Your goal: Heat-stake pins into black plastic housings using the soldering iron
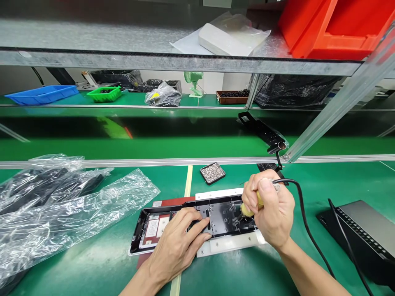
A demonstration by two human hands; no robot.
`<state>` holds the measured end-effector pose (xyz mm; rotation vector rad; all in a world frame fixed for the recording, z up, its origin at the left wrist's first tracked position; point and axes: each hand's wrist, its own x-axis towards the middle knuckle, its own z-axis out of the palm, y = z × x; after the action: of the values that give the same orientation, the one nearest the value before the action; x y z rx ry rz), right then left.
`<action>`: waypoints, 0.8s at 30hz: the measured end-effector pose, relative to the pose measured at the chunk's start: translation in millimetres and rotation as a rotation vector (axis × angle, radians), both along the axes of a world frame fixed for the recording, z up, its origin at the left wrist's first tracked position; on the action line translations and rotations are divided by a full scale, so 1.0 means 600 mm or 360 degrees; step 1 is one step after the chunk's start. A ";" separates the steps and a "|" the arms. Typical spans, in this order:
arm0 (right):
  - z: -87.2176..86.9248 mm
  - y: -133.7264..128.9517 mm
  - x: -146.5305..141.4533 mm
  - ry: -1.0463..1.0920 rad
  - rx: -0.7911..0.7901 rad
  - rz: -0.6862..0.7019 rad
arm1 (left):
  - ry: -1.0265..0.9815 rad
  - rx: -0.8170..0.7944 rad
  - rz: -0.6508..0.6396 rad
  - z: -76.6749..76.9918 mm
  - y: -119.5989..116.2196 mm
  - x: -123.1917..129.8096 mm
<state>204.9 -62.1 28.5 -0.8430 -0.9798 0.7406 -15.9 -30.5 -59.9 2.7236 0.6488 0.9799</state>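
A long black plastic housing (220, 218) lies in a white fixture (228, 245) on the green bench. My left hand (182, 236) rests on the housing's middle, its fingers spread across the inside. In my right hand (271, 205) is a yellow corded screwdriver (248, 209), gripped upright with its lower end down in the housing's right part; the tip is hidden. Behind the fixture sits a small black tray (212, 173) full of tiny metal screws. A dark red board (175, 201) shows beneath the housing's left part.
Plastic-wrapped parts (70, 209) cover the bench's left. A black panel (361, 234) lies at right, with cables nearby. A black stand with a metal ring (280, 146) rises behind my right hand. A metal shelf (148, 59) crosses above, holding a red bin (342, 33).
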 end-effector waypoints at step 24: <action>-0.008 -0.002 0.003 -0.0020 0.0028 0.0039 | 0.0038 -0.0053 -0.0004 -0.003 0.000 0.001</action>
<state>206.9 -63.2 23.7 -0.8226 -1.0082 0.7478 -15.2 -30.7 -61.8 2.7107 0.6594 0.9291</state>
